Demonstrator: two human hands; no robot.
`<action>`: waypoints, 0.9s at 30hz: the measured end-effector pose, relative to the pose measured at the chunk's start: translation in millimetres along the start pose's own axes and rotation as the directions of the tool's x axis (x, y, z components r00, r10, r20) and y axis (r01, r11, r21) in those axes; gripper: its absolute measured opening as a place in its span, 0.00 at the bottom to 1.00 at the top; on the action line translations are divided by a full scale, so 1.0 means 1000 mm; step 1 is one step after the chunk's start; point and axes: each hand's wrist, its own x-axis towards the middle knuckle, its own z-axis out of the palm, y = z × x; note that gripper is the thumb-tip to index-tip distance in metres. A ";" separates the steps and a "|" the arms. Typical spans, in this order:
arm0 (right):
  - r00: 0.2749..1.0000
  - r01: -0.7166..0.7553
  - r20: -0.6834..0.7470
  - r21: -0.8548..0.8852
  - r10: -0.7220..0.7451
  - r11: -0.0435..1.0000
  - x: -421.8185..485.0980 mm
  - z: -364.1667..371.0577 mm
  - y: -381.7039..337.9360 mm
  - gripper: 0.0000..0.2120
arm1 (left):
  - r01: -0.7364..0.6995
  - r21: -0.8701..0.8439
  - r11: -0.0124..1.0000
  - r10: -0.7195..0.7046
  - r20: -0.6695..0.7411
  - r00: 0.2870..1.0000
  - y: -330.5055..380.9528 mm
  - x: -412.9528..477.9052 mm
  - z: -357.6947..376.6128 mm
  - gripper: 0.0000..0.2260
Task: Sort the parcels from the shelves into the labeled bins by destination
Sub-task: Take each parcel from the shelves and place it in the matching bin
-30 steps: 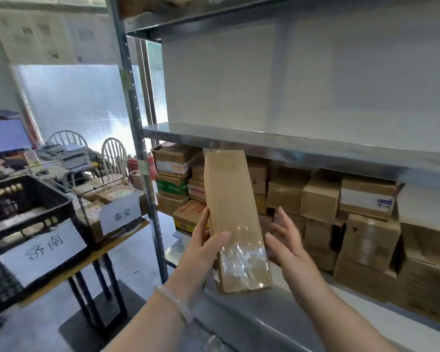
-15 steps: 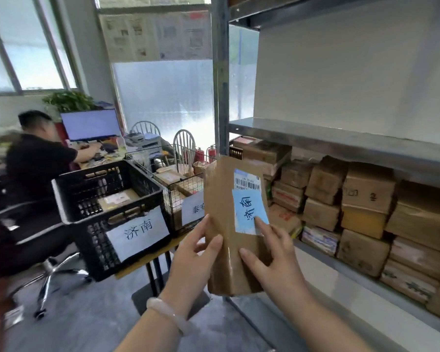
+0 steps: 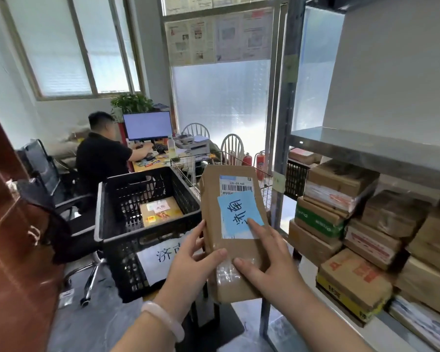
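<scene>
I hold a long brown cardboard parcel point(image 3: 235, 257) upright in front of me, with a barcode sticker and a blue handwritten label on its face. My left hand point(image 3: 191, 265) grips its lower left edge, thumb across the front. My right hand point(image 3: 267, 260) holds the right side, its fingers lying over the blue label and the taped lower part. A black plastic crate point(image 3: 117, 219) with a white paper sign stands just left of the parcel and holds one flat parcel point(image 3: 160, 210). Behind the held parcel is a wire basket point(image 3: 188, 163).
A metal shelf unit point(image 3: 366, 148) on the right carries several stacked cardboard boxes point(image 3: 341, 224). A person in black point(image 3: 101, 153) sits at a desk with a monitor at the back left. An office chair point(image 3: 61, 204) and a brown cabinet point(image 3: 8, 237) stand at left.
The view has swung left from the shelf toward the bins. The parcel was turned round, so its labelled face now shows, and it has come nearer the black crate.
</scene>
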 end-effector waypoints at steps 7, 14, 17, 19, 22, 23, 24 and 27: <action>0.994 0.049 0.092 0.103 -0.058 0.993 0.107 0.002 0.029 0.34 | -0.021 -0.007 1.000 0.020 -0.100 0.995 0.005 0.087 0.006 0.30; 0.980 0.107 0.152 0.121 -0.125 0.987 0.182 0.042 0.043 0.33 | -0.019 0.096 0.995 0.040 -0.222 0.974 -0.001 0.138 -0.024 0.32; 0.976 0.115 0.171 0.120 -0.135 0.986 0.211 0.069 0.041 0.33 | -0.009 0.117 0.993 0.037 -0.237 0.971 -0.005 0.161 -0.050 0.31; 0.975 0.120 0.174 0.110 -0.138 0.987 0.229 0.083 0.038 0.33 | 0.008 0.118 0.993 0.020 -0.237 0.971 -0.006 0.174 -0.064 0.32; 0.967 0.104 0.217 0.138 -0.133 0.985 0.263 0.113 0.035 0.32 | 0.016 0.098 0.995 0.009 -0.248 0.969 -0.009 0.200 -0.094 0.32; 0.966 0.093 0.226 0.139 -0.123 0.986 0.275 0.125 0.034 0.32 | 0.014 0.114 0.993 0.015 -0.256 0.967 -0.010 0.210 -0.106 0.31; 0.966 0.080 0.234 0.134 -0.110 0.988 0.287 0.136 0.032 0.33 | 0.015 0.142 0.990 0.023 -0.263 0.965 -0.011 0.221 -0.119 0.32; 0.963 0.014 0.265 0.120 -0.046 0.993 0.321 0.171 0.024 0.33 | 0.033 0.204 0.978 0.028 -0.292 0.956 -0.011 0.256 -0.159 0.38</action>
